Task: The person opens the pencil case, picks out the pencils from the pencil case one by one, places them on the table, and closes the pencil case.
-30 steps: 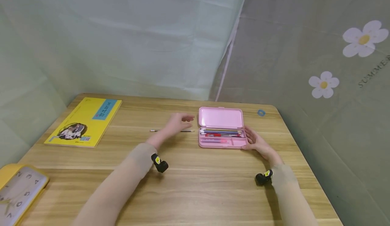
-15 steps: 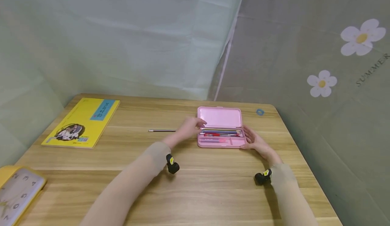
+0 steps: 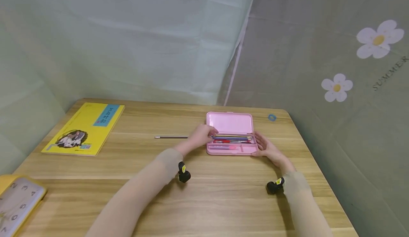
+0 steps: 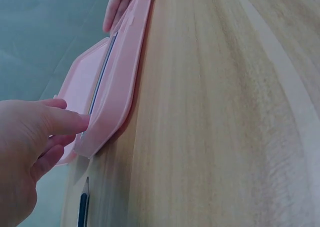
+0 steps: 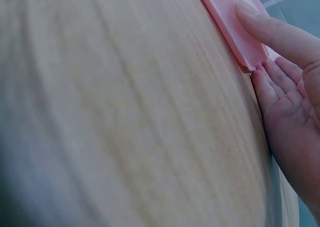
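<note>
Left of the fingertips of your left hand (image 3: pixel 200 135), the pencil (image 4: pixel 83 207) lay loose on the table (image 3: pixel 223 201), its point just short of the case (image 4: pixel 125 82). That looked the likeliest mishap: a low sweep of the hand could have rolled the pencil off or driven its slim point into the end wall. Its shaft was dark and straight, with a pale eraser end.

Your left fingertips met the case's left end, by the tips of the inner pencils (image 3: pixel 234 137); I could not tell whether they pinched one. A careless pull there might have dragged several out together, since those thin, straight sticks lay packed side by side.

The case sat open between your fingers, glossy pink and round-cornered. Pressing hard at the left could have tilted it, and a knock might have swung the lid (image 3: pixel 230 122) over your fingertips.

Your right hand (image 3: pixel 270 149) gripped the right end, thumb along the near wall; had it slackened, a push could have skidded the case across the smooth, grained top. Beyond those fingers, well apart, lay a blue ring (image 3: pixel 272 117).
</note>
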The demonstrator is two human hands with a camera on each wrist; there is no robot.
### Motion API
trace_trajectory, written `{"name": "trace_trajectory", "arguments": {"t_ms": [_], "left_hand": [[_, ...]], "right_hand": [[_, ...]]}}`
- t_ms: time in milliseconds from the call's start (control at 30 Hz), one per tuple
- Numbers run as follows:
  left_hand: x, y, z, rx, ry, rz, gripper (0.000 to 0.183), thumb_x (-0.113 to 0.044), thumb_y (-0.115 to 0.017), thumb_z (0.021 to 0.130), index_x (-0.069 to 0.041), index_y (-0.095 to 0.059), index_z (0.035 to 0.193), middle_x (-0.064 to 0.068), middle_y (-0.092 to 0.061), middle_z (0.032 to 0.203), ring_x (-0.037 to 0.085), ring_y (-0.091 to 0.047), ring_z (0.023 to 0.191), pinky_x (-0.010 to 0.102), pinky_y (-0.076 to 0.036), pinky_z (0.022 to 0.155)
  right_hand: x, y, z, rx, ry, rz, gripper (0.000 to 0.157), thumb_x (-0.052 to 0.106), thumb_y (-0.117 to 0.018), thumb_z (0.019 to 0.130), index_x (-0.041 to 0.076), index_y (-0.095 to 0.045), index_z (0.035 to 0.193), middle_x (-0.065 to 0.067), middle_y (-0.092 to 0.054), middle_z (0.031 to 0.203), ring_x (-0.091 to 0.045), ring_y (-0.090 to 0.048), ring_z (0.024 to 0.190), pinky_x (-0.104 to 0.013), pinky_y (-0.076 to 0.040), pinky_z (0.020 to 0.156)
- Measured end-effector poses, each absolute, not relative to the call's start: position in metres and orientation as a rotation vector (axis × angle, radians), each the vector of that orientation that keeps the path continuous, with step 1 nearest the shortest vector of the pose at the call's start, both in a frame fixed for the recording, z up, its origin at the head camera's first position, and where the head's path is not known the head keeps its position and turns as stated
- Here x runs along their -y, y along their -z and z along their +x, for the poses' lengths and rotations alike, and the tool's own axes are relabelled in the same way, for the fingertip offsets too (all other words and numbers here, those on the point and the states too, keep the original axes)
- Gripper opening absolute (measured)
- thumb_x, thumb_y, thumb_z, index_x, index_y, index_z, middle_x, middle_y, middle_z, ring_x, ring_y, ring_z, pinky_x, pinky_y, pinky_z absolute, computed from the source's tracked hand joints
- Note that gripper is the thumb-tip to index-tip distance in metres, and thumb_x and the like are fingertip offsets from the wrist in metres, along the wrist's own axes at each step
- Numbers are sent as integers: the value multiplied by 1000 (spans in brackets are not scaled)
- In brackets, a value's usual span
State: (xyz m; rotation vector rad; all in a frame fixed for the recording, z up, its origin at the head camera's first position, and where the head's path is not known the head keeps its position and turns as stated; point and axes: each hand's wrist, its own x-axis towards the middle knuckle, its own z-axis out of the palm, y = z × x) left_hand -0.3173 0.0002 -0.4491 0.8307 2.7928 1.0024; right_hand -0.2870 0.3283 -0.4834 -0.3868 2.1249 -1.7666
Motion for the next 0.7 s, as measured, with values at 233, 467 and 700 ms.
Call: {"name": "trace_trajectory", "arguments": {"t_ms": [233,467,700], "left_hand": [[0,451,-320,-2810,-962,793,25,0,-72,84,-1,-72,110,9,-74,97,21,-69,95,34,-57,88],[-1,451,-320,-2806,-941,772,26,-2,-72,85,-2,-72,110,8,-73,97,20,-68,94,34,-57,88],[-4,452,-323,-2810,-887,776,25,-2,-72,85,-3,-72,110,7,-73,97,20,-67,93,33,-57,88]], "right_hand": [[-328,482,-287,-2149,1735,-370,102,-6,-71,80,0,-2,155,-21,-4,163,-36,-4,151,-24,-22,120],[-329,484,-288,-2161,1727,-365,102,-7,-70,80,0,-2,156,-21,-5,163,-36,-4,151,-33,-17,122],[-329,484,-289,-2167,1719,-367,102,-6,-71,81,0,-2,156,-21,-5,163,-36,-4,151,-37,-15,122]]}}
